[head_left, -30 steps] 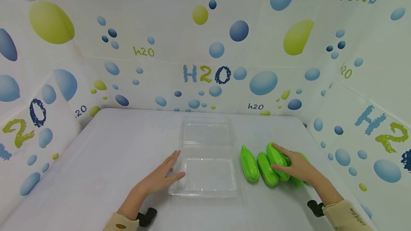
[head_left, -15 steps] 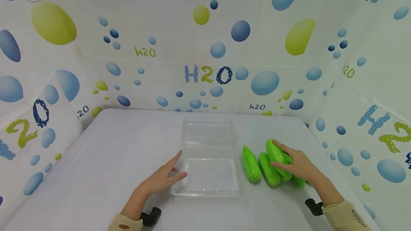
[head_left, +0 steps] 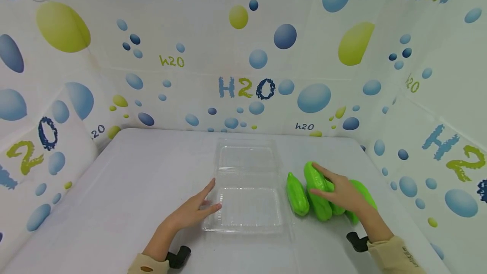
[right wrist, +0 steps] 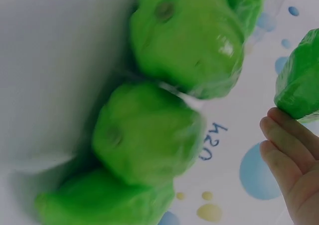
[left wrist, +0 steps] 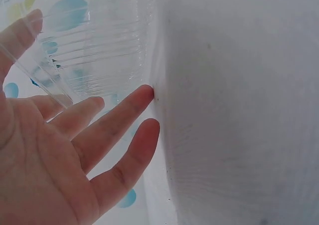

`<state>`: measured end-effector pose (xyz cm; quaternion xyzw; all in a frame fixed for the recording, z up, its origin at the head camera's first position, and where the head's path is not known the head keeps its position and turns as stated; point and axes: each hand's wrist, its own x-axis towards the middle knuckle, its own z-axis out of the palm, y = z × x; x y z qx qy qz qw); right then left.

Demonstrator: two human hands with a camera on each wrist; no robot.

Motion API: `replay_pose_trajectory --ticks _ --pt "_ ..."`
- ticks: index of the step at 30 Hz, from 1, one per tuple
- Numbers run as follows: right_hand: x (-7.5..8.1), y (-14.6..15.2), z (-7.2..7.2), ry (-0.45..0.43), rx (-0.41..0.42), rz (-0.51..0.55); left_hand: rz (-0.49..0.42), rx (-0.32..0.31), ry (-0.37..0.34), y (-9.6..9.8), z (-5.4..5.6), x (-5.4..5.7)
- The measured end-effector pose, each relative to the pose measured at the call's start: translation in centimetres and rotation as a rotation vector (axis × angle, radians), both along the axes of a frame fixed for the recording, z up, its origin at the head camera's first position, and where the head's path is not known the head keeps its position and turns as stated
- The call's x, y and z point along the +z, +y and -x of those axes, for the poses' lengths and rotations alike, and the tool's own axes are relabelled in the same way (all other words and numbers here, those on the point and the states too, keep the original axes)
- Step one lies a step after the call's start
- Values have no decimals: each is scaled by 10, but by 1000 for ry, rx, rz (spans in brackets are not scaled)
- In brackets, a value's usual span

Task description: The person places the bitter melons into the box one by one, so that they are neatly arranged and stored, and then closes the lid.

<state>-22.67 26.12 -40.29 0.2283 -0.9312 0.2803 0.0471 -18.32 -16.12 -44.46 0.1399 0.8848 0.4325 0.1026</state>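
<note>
My right hand (head_left: 344,193) grips a long, bright green vegetable (head_left: 313,174), thumb on one side and fingers on the other. In the right wrist view the held vegetable (right wrist: 303,78) is raised apart from the others, against the fingertips. Several similar green vegetables lie below and beside it: one (head_left: 297,196) to the left, another (head_left: 367,193) partly behind the hand. A clear, hinged plastic box (head_left: 249,227) lies unfolded on the table's middle. My left hand (head_left: 190,211) is at its left side, fingers extended, thumb over the rim; in the left wrist view the palm (left wrist: 42,155) holds nothing.
The white table (head_left: 133,181) has a patterned sheet (head_left: 205,24) hanging behind it and at both sides. The box's lid half (head_left: 247,155) lies flat towards the back. Black wrist mounts (head_left: 179,257) sit at both cuffs.
My right hand has moved left with the gripped green vegetable, which now overlaps a neighbouring one. More of the rightmost vegetable shows. The left hand and the box stay nearly still.
</note>
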Motion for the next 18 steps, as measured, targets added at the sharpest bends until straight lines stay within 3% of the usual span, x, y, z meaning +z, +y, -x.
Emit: replay_pose_trajectory --ticks 8,18 --pt "6 -22 -2 -53 28 38 -6 -12 0 -1 -1 1" --pt "8 -45 -5 -52 59 51 -12 -22 11 -1 -1 1"
